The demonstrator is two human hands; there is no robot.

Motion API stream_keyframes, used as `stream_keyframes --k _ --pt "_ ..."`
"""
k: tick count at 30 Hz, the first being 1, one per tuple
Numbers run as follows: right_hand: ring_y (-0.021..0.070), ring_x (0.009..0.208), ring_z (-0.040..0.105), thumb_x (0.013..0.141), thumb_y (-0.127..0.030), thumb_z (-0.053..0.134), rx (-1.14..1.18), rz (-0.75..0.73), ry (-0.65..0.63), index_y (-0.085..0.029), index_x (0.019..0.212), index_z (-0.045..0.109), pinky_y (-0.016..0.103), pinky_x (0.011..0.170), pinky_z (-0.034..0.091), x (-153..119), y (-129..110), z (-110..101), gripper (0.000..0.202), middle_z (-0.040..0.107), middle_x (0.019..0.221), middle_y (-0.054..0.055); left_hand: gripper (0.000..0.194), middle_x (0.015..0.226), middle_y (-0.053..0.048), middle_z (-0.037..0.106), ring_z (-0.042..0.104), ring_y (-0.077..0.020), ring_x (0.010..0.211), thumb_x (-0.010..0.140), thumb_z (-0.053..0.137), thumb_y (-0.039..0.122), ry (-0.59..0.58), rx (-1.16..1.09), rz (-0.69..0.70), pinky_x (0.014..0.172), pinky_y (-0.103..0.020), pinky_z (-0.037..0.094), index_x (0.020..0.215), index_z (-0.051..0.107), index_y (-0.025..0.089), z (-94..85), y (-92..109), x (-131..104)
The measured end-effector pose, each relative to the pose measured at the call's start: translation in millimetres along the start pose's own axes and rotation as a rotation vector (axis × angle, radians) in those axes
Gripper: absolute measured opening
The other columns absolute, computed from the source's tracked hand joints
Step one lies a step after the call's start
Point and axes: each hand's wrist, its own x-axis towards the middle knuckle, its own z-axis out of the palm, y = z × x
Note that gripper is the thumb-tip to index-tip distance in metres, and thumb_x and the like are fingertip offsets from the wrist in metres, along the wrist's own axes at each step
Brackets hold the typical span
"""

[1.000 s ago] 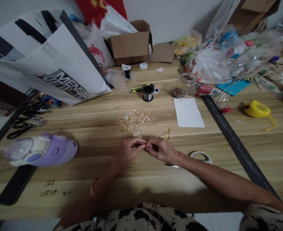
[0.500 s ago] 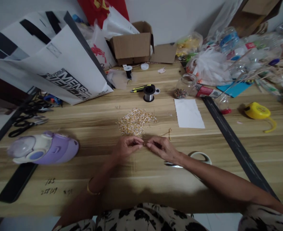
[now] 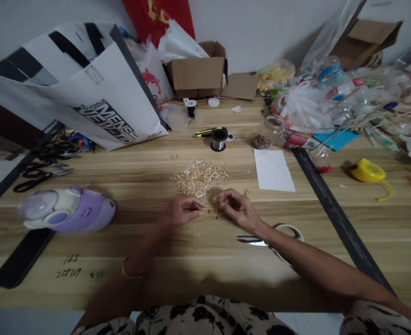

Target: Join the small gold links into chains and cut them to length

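My left hand (image 3: 181, 210) is closed in a pinch above the wood table, thumb and forefinger together at the tips. Two fine pale strands (image 3: 192, 238) hang below it; the pinched spot itself is too small to see clearly. Just right of those fingertips is a little cluster of gold beads (image 3: 213, 212). My right hand (image 3: 239, 209) is beside that cluster, fingers curved with a gap between thumb and forefinger and nothing visible in it. Behind both hands lies a loose heap of gold and clear beads (image 3: 198, 177). A small gold piece (image 3: 246, 192) shows past my right hand.
White-handled scissors (image 3: 254, 240) lie partly under my right forearm. Beyond the heap are a wire spool (image 3: 218, 139), a cutter knife (image 3: 207, 132), white paper (image 3: 274, 170) and a bead jar (image 3: 268, 131). A purple bottle (image 3: 86, 211) lies left; a yellow tape measure (image 3: 367, 171) sits right.
My right hand has moved right and slightly up, away from my left fingertips, and its fingers have parted. The gold bead cluster now shows between the hands. The camera view has shifted a little.
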Motion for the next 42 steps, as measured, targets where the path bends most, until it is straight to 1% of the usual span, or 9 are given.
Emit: stream_keyframes --k 3,6,14,18,23,30,33,37,42 --pt "0.0096 0.054 0.045 0.084 -0.038 0.06 -0.065 -0.015 -0.128 -0.016 0.099 0.058 0.02 0.049 0.034 -4 -3 2 0.027 0.053 0.065 -0.001 0.016 0.076 -0.006 0.071 0.066 -0.014 0.07 0.069 0.071 0.023 0.082 -0.055 0.04 0.067 -0.023 0.053 0.081 0.068 0.013 9.6 0 1" --pt "0.0108 0.061 0.051 0.084 -0.037 0.06 -0.035 -0.043 -0.206 -0.016 0.099 0.06 0.021 0.055 0.039 -6 -5 5 0.026 0.058 0.073 0.001 0.016 0.075 -0.006 0.072 0.066 -0.0143 0.07 0.068 0.072 0.023 0.158 -0.113 0.066 0.066 -0.023 0.052 0.08 0.068 0.012 21.4 -2 2" --pt "0.012 0.063 0.052 0.088 -0.032 0.056 -0.111 -0.111 -0.144 -0.015 0.082 0.064 0.023 0.057 0.04 -2 -1 2 0.02 0.06 0.071 0.003 0.022 0.08 -0.007 0.07 0.064 -0.016 0.076 0.069 0.071 0.023 0.264 -0.237 -0.001 0.069 -0.025 0.05 0.088 0.066 0.012 39.3 -6 5" --pt "0.0169 0.083 0.055 0.087 -0.028 0.058 -0.165 -0.29 -0.061 -0.018 0.083 0.066 0.028 0.07 0.045 -1 -1 -1 0.013 0.058 0.088 0.007 0.031 0.091 -0.01 0.07 0.064 -0.0166 0.078 0.072 0.07 0.027 0.131 -0.387 -0.06 0.066 -0.025 0.049 0.099 0.063 0.013 40.4 -8 6" --pt "0.0179 0.089 0.054 0.087 -0.027 0.058 -0.178 -0.327 -0.037 -0.019 0.087 0.066 0.03 0.072 0.047 -1 3 0 0.011 0.055 0.093 0.008 0.027 0.075 -0.006 0.068 0.062 -0.0143 0.067 0.071 0.071 0.032 -0.063 -0.459 -0.117 0.064 -0.024 0.048 0.087 0.065 0.011 41.2 -7 7" --pt "0.0161 0.078 0.055 0.089 -0.026 0.056 -0.177 -0.286 -0.039 -0.018 0.086 0.063 0.028 0.067 0.046 4 -2 -3 0.012 0.057 0.081 0.005 0.025 0.063 -0.002 0.064 0.058 -0.0113 0.058 0.068 0.073 0.035 -0.009 -0.379 -0.136 0.06 -0.023 0.046 0.071 0.063 0.011 40.8 -6 7" --pt "0.0177 0.087 0.057 0.09 -0.022 0.051 -0.247 -0.293 -0.035 -0.018 0.098 0.061 0.031 0.075 0.048 7 2 -6 0.014 0.059 0.093 0.007 0.025 0.063 -0.002 0.065 0.059 -0.0119 0.059 0.069 0.071 0.035 0.025 -0.38 -0.115 0.059 -0.023 0.046 0.071 0.062 0.012 38.9 -7 6" --pt "0.0187 0.106 0.056 0.091 -0.014 0.044 -0.411 -0.378 -0.139 -0.019 0.112 0.058 0.034 0.088 0.048 9 11 -7 0.026 0.057 0.115 0.01 0.025 0.063 -0.002 0.064 0.058 -0.0112 0.058 0.071 0.07 0.036 0.049 -0.397 -0.096 0.059 -0.023 0.046 0.069 0.06 0.013 36.9 -8 6" --pt "0.0193 0.107 0.055 0.092 -0.011 0.04 -0.614 -0.424 -0.227 -0.02 0.118 0.057 0.034 0.088 0.048 9 13 -4 0.032 0.059 0.117 0.009 0.025 0.064 -0.002 0.065 0.058 -0.011 0.058 0.072 0.069 0.036 0.038 -0.419 -0.083 0.058 -0.023 0.046 0.07 0.062 0.013 35.7 -9 7"
